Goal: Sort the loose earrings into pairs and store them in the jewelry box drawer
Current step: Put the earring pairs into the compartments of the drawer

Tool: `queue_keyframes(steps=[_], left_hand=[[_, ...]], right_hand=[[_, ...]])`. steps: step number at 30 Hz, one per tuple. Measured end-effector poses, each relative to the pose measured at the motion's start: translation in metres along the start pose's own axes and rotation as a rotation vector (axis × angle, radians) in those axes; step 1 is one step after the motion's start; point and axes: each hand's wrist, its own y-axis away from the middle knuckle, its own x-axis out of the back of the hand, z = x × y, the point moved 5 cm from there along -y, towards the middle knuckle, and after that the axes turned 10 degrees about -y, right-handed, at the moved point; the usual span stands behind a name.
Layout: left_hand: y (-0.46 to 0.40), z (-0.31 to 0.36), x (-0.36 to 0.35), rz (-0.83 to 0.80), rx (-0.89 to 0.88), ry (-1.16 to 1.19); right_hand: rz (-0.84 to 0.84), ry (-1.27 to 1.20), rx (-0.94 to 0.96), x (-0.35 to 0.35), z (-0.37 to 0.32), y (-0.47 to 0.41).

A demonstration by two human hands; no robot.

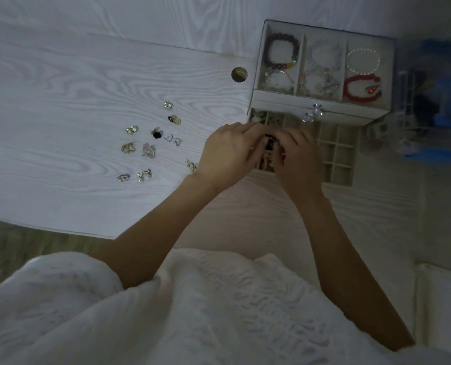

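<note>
A white jewelry box [319, 108] stands at the back right of the table, its gridded drawer [337, 156] pulled out toward me. My left hand [227, 154] and my right hand [298, 156] meet over the drawer's left part, fingers curled together around a small dark earring [269, 143] that is mostly hidden. Several loose earrings lie on the table to the left: gold ones [131, 129], a black flower [157, 133], a pink one [148, 150], small silver ones [173, 139]. Another earring [191, 164] lies right by my left wrist.
The box's top tray holds bracelets, a purple one [281, 52] and a red one [361, 88]. A round cable hole [239, 74] sits in the white wood-grain table [74, 88]. Blurred blue items and a wire rack [429, 101] stand right of the box.
</note>
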Motion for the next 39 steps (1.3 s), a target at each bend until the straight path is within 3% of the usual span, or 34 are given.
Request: queue_keyframes(steps=[3,8,12,19,23,39], left_hand=[[0.030,-0.023,0.025,-0.025,0.142,0.063],[0.098,-0.087,0.016,-0.114,0.433,0.050],[0.123,-0.116,-0.001,-0.187,0.512,0.046],[0.098,-0.116,-0.014,-0.239,0.436,0.053],[0.102,-0.122,-0.019,-0.195,0.492,0.127],[0.099,-0.105,-0.018,-0.231,0.478,0.209]], right_hand=[[-0.009,-0.089,0.080,-0.009,-0.032,0.011],[-0.329,-0.172,0.135,-0.064,-0.075,0.022],[-0.523,-0.119,0.020,-0.105,-0.088,0.021],[-0.450,-0.125,-0.063,-0.124,-0.090,0.011],[-0.420,-0.148,-0.098,-0.120,-0.081,0.013],[-0.377,-0.196,-0.086,-0.110,-0.085,0.016]])
